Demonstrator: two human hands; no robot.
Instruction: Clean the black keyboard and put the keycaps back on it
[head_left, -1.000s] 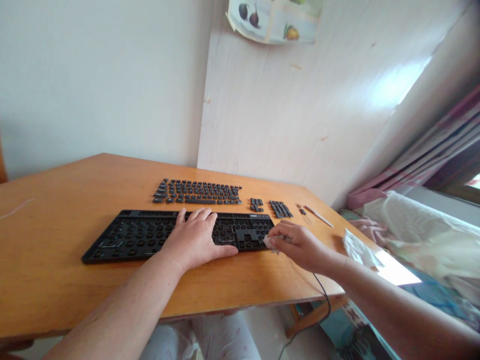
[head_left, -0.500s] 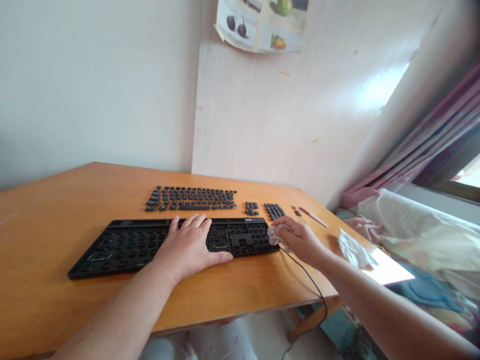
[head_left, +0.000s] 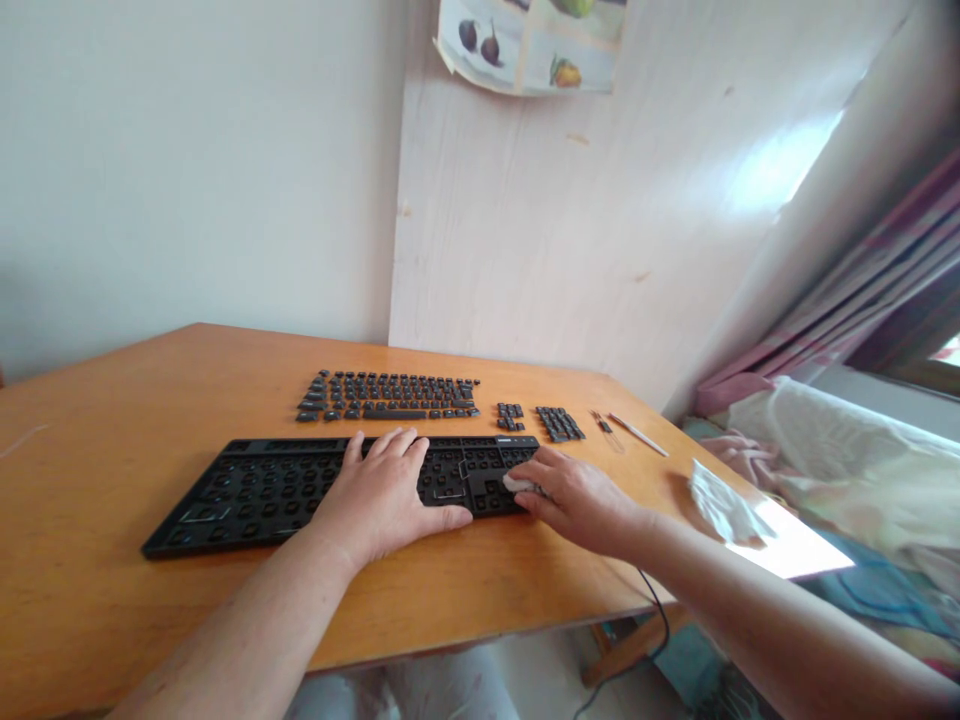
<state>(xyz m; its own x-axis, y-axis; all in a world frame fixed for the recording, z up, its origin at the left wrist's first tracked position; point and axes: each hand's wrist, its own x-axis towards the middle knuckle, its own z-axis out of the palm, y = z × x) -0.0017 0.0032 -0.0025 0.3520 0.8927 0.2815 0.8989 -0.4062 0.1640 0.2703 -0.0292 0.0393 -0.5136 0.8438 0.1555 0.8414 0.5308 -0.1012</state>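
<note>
Left: black keyboard base (head_left: 255, 490), main keycaps off, is being carried by the desk (head_left: 90, 480), lying across its near part. Behind it, a large block of black keycaps (head_left: 390, 393) is being shown in keyboard-like rows. The base's middle is being covered by the left hand (head_left: 382, 495), palm down; fingers are being spread wide, thumb is being laid along the near edge, nothing is being gripped. Further right, a small keycap cluster (head_left: 510, 417) is being set apart from the large block. The base's right part is being overlapped by the right hand (head_left: 577, 500); a white wad (head_left: 519, 484), partly hidden, is being pinched in its narrowed fingers, against the base. Beyond that hand, a number-pad keycap block (head_left: 559, 424) is being seen, then a thin wire item (head_left: 606, 425), details too small. A slim white stick (head_left: 639, 435) is being seen next; a dark cable (head_left: 664, 620) is being draped over the near edge. Far right, a crumpled white tissue (head_left: 724, 505) is being brightly lit.
</note>
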